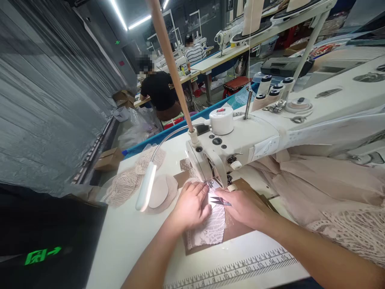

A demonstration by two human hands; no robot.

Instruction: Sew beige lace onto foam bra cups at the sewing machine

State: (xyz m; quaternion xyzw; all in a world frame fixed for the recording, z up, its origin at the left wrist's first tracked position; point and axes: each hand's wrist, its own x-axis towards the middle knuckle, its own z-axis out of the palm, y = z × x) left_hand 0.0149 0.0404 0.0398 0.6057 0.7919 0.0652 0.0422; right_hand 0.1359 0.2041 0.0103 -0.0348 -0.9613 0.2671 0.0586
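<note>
My left hand [191, 204] lies on a piece of white lace fabric [210, 230], fingers bent and pressing it flat just in front of the needle area of a white sewing machine [237, 140]. My right hand [243, 206] rests beside it on the same lace and holds small dark thread snips [221, 201], whose points aim left toward the needle. The lace sits on a brown board [237, 228] on the white table [129, 237].
A gooseneck lamp [146, 186] hangs over padded cups and lace pieces [132, 180] at left. A heap of beige fabric [327, 188] lies at right. Thread cones [270, 90] stand behind the machine. Two other people sit at far tables. A printed ruler [240, 267] runs along the near edge.
</note>
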